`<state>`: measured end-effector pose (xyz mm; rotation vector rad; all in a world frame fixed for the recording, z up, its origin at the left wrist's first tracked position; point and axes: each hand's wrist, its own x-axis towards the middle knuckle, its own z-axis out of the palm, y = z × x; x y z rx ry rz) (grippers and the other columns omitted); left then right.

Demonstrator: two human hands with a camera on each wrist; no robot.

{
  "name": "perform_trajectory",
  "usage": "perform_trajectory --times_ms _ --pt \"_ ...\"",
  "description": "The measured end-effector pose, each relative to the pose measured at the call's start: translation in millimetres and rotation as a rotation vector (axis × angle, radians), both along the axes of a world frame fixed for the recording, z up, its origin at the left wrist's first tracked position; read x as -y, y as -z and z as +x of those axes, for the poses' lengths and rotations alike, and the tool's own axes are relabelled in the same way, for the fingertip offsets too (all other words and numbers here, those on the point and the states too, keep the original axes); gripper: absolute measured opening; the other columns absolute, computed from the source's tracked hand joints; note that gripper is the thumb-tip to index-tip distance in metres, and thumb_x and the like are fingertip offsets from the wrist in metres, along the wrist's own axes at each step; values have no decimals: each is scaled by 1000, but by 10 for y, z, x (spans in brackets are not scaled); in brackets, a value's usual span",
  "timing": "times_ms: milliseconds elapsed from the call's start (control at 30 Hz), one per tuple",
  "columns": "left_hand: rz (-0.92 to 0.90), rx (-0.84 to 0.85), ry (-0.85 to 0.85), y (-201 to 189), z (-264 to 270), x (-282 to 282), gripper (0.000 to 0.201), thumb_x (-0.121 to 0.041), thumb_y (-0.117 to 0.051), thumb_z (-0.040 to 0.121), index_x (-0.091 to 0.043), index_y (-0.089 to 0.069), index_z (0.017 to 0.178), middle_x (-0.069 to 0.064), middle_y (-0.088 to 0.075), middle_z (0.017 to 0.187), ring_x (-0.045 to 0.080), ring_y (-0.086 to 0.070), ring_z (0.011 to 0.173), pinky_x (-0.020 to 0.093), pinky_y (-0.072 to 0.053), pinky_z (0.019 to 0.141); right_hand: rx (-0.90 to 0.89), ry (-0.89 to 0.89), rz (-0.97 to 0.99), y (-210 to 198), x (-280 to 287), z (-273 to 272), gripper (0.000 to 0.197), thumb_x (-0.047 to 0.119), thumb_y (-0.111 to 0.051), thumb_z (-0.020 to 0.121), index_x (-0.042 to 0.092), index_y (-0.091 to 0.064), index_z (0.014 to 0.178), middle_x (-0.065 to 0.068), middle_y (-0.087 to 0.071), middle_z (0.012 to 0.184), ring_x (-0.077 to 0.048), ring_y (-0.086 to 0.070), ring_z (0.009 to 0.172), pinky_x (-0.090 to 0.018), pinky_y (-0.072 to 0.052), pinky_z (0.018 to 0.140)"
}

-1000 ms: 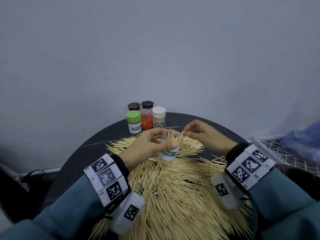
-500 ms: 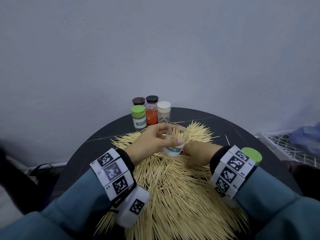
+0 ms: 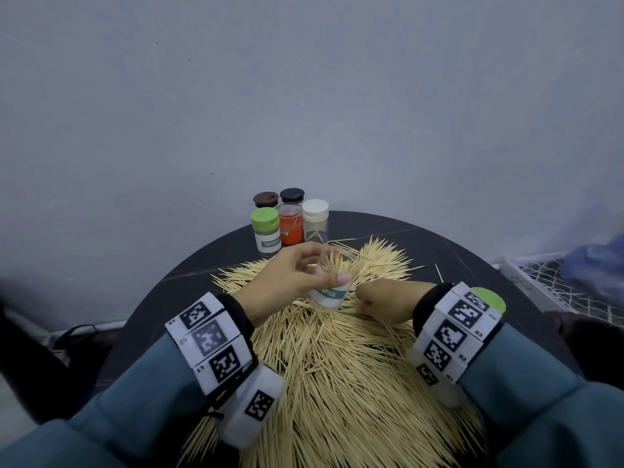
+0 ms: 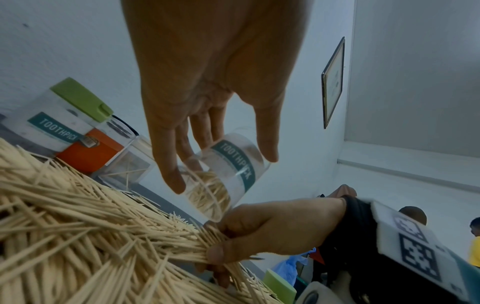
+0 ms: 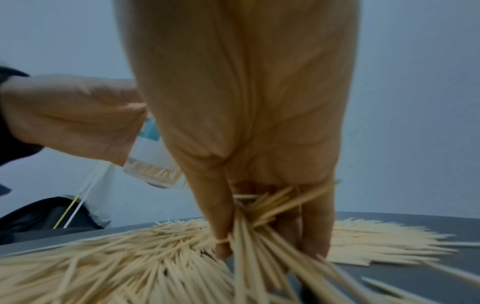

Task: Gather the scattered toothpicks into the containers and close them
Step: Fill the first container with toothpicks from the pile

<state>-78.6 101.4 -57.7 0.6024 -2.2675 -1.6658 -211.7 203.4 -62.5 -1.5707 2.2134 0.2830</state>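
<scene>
At the centre of the head view, the left hand (image 3: 287, 282) held an open clear jar (image 3: 332, 282), thumb and fingers curled round it, tilted above the toothpicks (image 3: 337, 366) covering the round black table (image 3: 456, 251). Just right, the right hand (image 3: 385, 298) pinched a bundle (image 4: 182, 246) from the heap. Capped jars (image 3: 290, 224) stood behind; a green lid (image 3: 489, 300) lay right of the wrist.
</scene>
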Motion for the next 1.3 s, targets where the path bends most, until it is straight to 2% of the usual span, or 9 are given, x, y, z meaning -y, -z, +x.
perform_trajectory --times_ms 200,333,433,567,633,833,1100,1200,1300 --pt "-17 5 -1 2 4 -1 69 -44 -72 60 -27 -57 125 -1 -59 128 13 -53 120 35 -49 96 146 79 -57 2 6 -68 15 10 -32 100 4 -44 93 -7 -46 85 -21 -41 83 -28 -33 72" --pt "-16 3 2 -9 7 4 60 -43 -71 61 -32 -58 119 -1 -59 127 13 -53 120 35 -49 96 335 159 -162 44 12 -139 23 4 -30 97 2 -49 84 -9 -52 77 -14 -41 61 -22 -36 55" --pt "-3 -5 -3 -5 11 23 63 -42 -73 61 -29 -59 121 0 -61 126 15 -56 118 35 -51 93 532 228 -215 59 2 -171 28 13 -27 101 2 -49 88 -11 -56 80 -19 -46 66 -19 -37 48" --pt "-3 -11 -3 1 12 45 63 -41 -74 62 -28 -59 121 0 -62 123 14 -58 114 34 -52 92 750 330 -335 41 -19 -182 24 6 -25 101 6 -44 87 -10 -50 78 -18 -46 67 -21 -39 57" --pt "-2 -9 -8 2 15 54 63 -42 -75 61 -29 -59 120 0 -62 124 14 -58 115 37 -52 94 846 353 -386 36 -19 -186 30 4 -25 100 11 -41 76 -4 -43 71 -11 -40 61 -19 -38 57" --pt "-2 -23 -14 -4 19 45 58 -39 -74 62 -30 -60 118 -1 -63 121 13 -59 113 31 -53 89 1134 426 -524 56 38 -214 29 3 -26 101 10 -42 78 -1 -40 66 -8 -36 56 -17 -35 53" --pt "-27 -13 -13 3 22 52 60 -41 -75 61 -29 -60 118 -3 -63 120 11 -57 115 35 -49 97 1349 517 -983 -89 67 -220 26 9 -23 103 14 -41 86 3 -35 65 -5 -32 51 -15 -28 49" --pt "-81 15 -11 5 14 47 49 -34 -76 69 -32 -59 116 -7 -62 119 8 -56 114 30 -46 98 1414 501 -1127 -183 34 -215 24 9 -23 103 13 -41 88 3 -35 65 -4 -31 51 -16 -27 51" --pt "-109 48 3 4 10 33 48 -33 -76 72 -33 -58 116 -11 -62 116 3 -56 110 21 -46 90 1471 470 -1228 -271 11 -176 24 9 -24 102 14 -42 88 4 -37 64 -3 -34 49 -14 -30 49"
